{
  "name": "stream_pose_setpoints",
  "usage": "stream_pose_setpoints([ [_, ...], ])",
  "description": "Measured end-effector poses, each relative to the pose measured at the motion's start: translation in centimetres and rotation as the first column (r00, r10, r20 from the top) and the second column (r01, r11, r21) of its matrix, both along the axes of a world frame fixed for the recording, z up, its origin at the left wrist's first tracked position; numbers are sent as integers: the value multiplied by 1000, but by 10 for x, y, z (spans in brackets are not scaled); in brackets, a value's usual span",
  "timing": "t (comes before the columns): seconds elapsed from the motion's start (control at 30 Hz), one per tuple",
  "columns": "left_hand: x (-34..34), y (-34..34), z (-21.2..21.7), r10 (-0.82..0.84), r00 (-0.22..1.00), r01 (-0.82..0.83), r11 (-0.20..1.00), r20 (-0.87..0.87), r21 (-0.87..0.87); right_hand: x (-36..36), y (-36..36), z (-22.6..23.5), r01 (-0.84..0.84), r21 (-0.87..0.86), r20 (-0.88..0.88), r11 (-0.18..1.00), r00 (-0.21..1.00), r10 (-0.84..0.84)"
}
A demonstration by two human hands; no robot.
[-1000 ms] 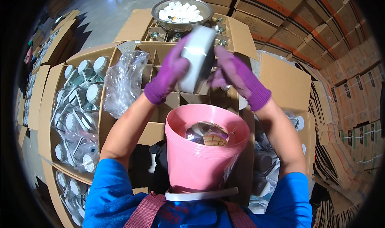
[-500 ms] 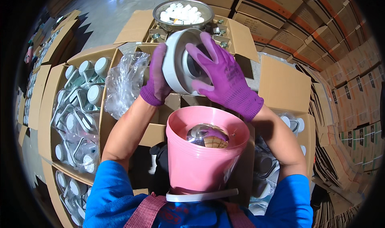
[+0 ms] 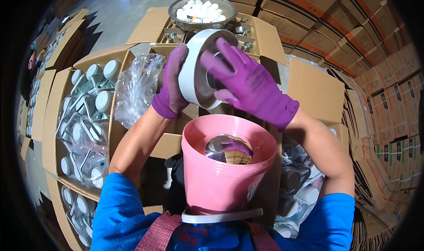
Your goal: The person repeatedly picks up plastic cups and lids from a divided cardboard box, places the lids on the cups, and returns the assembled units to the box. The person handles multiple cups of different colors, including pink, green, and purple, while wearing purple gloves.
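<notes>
Both forearms are raised from the lower edge, bent at the elbows, and brought together above a pink bucket (image 3: 225, 171). The left hand (image 3: 170, 85), in a purple knitted glove, is clamped on the outer rim of a round white-walled fitting (image 3: 194, 70), with the fingers curled behind its wall. The right hand (image 3: 251, 85), gloved alike, is laid over the open face of the fitting, its fingers spread and pressed into the shiny metal hollow. The fitting is held tilted on edge between the two hands, directly above the bucket mouth and clear of it. The bucket is of smooth plastic and holds crumpled film and a cardboard piece. A clear plastic bag (image 3: 139, 87) lies just left of the left wrist. A metal bowl (image 3: 176, 5) of small white parts stands beyond, on open cardboard cartons (image 3: 304, 81).
</notes>
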State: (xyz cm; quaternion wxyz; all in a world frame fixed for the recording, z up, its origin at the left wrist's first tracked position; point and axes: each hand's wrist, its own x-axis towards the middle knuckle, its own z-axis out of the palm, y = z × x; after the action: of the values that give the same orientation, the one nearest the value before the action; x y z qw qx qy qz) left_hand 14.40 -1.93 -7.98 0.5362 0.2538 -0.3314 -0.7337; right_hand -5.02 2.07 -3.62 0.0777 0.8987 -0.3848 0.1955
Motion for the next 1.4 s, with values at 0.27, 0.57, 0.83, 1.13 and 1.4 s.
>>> stream_pose_setpoints([
  [0.27, 8, -9, 1, -146, 983, 170, 957, 115, -235, -5, -10, 1, -162, -159, -282, 974, 953, 113],
  [0.57, 3, -14, 10, -352, 936, 342, 925, -29, -167, -10, -22, -4, -270, -281, -366, 921, 917, 157],
  [0.83, -2, -18, 20, 27, 981, 76, 854, 190, -515, -5, -2, 9, -75, 383, 648, 921, 732, -209],
  [1.13, 3, -9, 4, -88, 995, 94, 968, 38, -231, 3, -1, 3, 68, 104, 313, 992, 945, -98],
  [1.4, -4, 1, 21, -116, 991, 129, 946, 62, -299, 1, -9, -15, -237, 390, 695, 890, 710, -115],
])
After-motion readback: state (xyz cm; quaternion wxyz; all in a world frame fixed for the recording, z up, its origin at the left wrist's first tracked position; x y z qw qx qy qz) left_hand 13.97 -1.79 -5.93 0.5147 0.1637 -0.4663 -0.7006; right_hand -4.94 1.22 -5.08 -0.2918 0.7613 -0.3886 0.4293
